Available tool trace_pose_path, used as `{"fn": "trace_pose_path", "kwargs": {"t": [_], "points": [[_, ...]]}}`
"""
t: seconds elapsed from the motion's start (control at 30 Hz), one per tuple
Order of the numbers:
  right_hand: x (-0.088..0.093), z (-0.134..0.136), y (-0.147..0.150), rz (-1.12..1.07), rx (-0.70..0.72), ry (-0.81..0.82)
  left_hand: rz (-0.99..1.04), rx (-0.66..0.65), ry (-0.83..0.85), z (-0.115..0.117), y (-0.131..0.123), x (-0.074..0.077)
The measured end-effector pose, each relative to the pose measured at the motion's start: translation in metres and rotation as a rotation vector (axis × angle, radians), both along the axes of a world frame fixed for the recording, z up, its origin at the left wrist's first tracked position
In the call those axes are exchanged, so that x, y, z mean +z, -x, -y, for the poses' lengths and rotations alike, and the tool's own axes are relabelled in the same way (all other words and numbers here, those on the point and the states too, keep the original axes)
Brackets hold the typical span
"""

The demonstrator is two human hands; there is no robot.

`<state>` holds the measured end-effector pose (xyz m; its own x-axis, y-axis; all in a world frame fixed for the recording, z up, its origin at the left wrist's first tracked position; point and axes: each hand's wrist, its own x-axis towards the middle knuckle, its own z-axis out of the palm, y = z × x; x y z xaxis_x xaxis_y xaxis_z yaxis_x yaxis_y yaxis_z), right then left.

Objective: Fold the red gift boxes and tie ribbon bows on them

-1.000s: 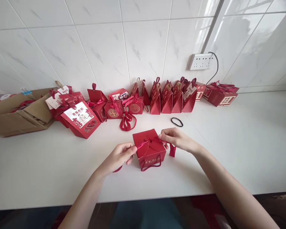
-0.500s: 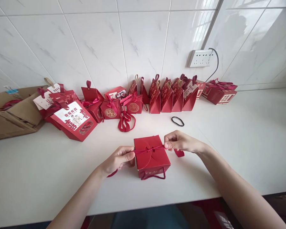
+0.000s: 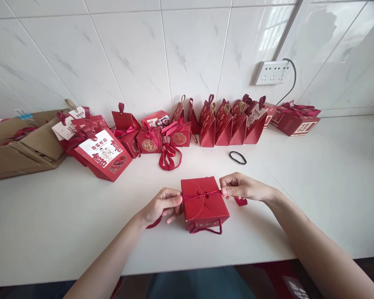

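Note:
A red gift box (image 3: 205,209) stands on the white table in front of me, its top flaps folded together. A dark red ribbon (image 3: 191,196) runs across the top, crossing in a small knot at the middle. My left hand (image 3: 165,204) pinches the ribbon at the box's left edge, and a loose tail hangs below that hand. At the right edge my right hand (image 3: 241,187) pinches the other side, its wide tail lying just under the fingers. Between the hands the ribbon is taut. A twisted cord handle (image 3: 207,230) droops from the box's near side.
Along the tiled wall stand several red gift boxes (image 3: 207,128), some with ribbon bows. A loose ribbon (image 3: 170,158) and a black hair tie (image 3: 237,158) lie before them. An open cardboard box (image 3: 28,160) is at left; a power strip (image 3: 270,73) is on the wall.
The view has shifted slightly, so everything appears a little further right. Both hands keep their pinch on the ribbon; the left hand's lower fingers have loosened a little.

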<state>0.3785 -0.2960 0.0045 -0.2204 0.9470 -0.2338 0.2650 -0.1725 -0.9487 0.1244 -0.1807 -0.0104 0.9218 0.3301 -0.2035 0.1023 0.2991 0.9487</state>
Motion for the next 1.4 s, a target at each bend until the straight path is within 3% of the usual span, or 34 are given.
{"fn": "trace_pose_path", "kwargs": {"t": [0.3,0.47,0.73,1.0,1.2,1.4], "points": [[0.011,0.008,0.003,-0.110,0.119,0.018,-0.045,-0.014,-0.088,-0.005,0.008,0.004],[0.023,0.015,0.006,-0.174,0.130,-0.074,-0.027,0.041,-0.076,-0.008,0.017,0.017],[0.042,0.011,0.039,0.050,0.030,-0.498,-0.225,0.161,-0.479,0.012,0.015,0.056],[0.034,-0.004,0.063,0.198,-0.140,-0.508,-0.209,0.165,-0.787,0.025,0.015,0.066],[0.023,-0.001,0.065,0.188,-0.185,-0.580,-0.226,0.220,-1.134,0.030,0.014,0.070],[0.020,0.001,0.066,0.183,-0.247,-0.579,-0.185,0.209,-1.240,0.032,0.010,0.079]]}}
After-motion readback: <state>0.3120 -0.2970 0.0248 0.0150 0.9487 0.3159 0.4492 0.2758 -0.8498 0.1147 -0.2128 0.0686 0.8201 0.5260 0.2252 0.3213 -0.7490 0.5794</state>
